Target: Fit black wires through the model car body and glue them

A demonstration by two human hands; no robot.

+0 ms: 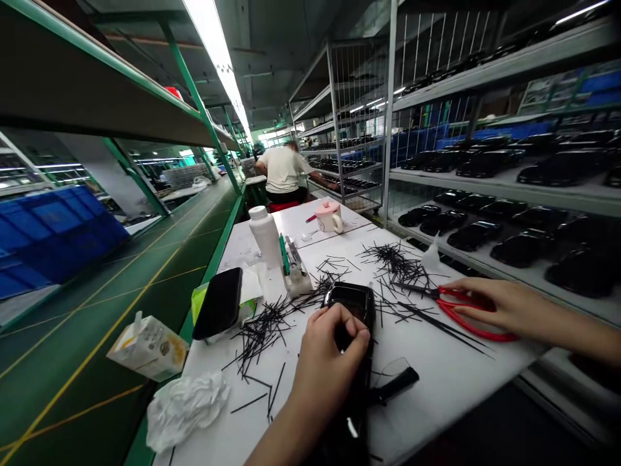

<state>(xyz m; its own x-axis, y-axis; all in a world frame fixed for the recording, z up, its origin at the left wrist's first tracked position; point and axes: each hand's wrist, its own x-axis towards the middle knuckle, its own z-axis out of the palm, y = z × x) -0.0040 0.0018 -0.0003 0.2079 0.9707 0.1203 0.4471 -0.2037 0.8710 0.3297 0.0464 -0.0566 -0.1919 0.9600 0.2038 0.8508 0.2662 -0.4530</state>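
Observation:
My left hand (328, 353) is closed in a pinch over a glossy black model car body (356, 299). Whatever its fingertips hold, if anything, is hidden or too small to make out. At the table's right side, my right hand (492, 304) grips the red handles of a pair of scissors (453, 304), whose dark blades point left. Just below the blades lie several long thin black strips (444, 327). Short cut black pieces are scattered in a pile (395, 262) beyond the scissors and in another pile (266, 330) left of the car body. A black-handled tool (395, 386) lies beside the car body.
On the white table (431, 401) stand a white bottle (266, 236), a pen holder (297, 279) and a lidded mug (328, 217). A phone (218, 304), drink carton (149, 348) and crumpled tissue (187, 411) line the left edge, beside a green conveyor (111, 323). Racks of black cars (475, 236) stand right; a person (284, 171) sits ahead.

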